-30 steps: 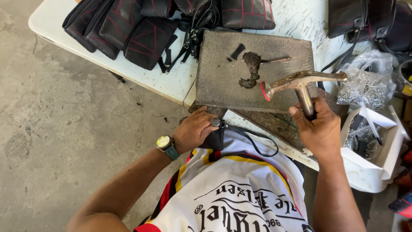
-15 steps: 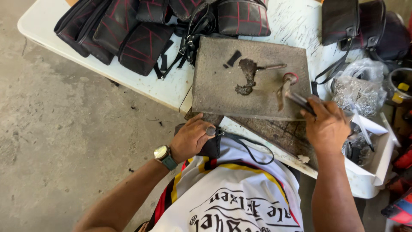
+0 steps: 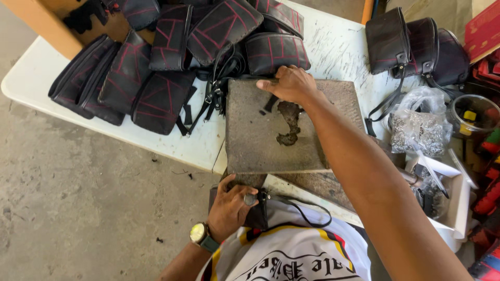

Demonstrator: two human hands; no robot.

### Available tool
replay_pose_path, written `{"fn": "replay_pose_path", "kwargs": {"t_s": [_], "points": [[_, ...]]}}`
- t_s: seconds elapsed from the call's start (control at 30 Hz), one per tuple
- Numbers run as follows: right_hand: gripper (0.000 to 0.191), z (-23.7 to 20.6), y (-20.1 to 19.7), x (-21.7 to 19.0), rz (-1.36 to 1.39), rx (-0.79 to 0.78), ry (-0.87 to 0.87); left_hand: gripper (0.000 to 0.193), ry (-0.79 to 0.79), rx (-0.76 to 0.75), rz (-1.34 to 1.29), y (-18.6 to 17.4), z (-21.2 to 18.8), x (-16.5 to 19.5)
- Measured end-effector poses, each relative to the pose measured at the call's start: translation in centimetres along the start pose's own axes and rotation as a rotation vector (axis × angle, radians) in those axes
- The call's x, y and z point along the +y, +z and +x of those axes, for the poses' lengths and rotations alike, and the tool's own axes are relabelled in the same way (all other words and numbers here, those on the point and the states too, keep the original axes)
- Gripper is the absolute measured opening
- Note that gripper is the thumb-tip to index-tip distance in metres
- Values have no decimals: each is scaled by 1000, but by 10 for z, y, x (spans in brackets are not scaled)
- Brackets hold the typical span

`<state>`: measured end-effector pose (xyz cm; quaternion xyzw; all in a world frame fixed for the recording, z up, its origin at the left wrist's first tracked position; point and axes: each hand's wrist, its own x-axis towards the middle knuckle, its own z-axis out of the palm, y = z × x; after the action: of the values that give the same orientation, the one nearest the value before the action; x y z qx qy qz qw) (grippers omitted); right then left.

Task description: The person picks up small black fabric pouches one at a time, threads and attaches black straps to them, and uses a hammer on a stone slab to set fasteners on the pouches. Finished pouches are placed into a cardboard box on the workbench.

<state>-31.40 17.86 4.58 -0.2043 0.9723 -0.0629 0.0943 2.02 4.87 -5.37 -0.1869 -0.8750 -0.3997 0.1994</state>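
The right hand [image 3: 289,83] reaches to 12 o'clock on the stone slab [image 3: 255,140], fingers closing on a small black strip [image 3: 269,104]. The left hand [image 3: 232,205] clamps a black pouch [image 3: 258,211] at 6 o'clock. Pinch the strip cleanly; keep the pouch steady.

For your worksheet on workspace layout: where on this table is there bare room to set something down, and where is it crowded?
Bare white table lies along the near-left edge, below the black pouches, and behind the stone slab toward the dark bags. The slab's near-left part is bare too. Crowded: the pouch pile at the back, and the right side around the white tray.
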Motion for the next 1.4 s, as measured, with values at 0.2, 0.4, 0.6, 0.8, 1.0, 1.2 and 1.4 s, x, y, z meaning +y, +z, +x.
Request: {"fn": "replay_pose_path", "kwargs": {"t_s": [0.2,0.4,0.6,0.8,1.0,1.2,1.4], "points": [[114,25,11,3,-14,-255,-11,25,-73,2,26,-2,0,7],[123,28,27,10,20,-216,-102,17,-94,91,65,6,-3,11],[126,13,31,7,136,-207,-59,9,-70,118,122,13,-14,18],[89,-15,5,70,474,35,-201,11,-85,184,136,24,-19,15],[27,-102,-112,302,-730,334,296,15,-175,195,106,25,-15,17],[65,-147,-81,380,-396,76,879,21,-194,184,101,24,-13,22],[74,-146,-70,378,-339,93,919,21,-196,188,109,25,-15,20]]}}
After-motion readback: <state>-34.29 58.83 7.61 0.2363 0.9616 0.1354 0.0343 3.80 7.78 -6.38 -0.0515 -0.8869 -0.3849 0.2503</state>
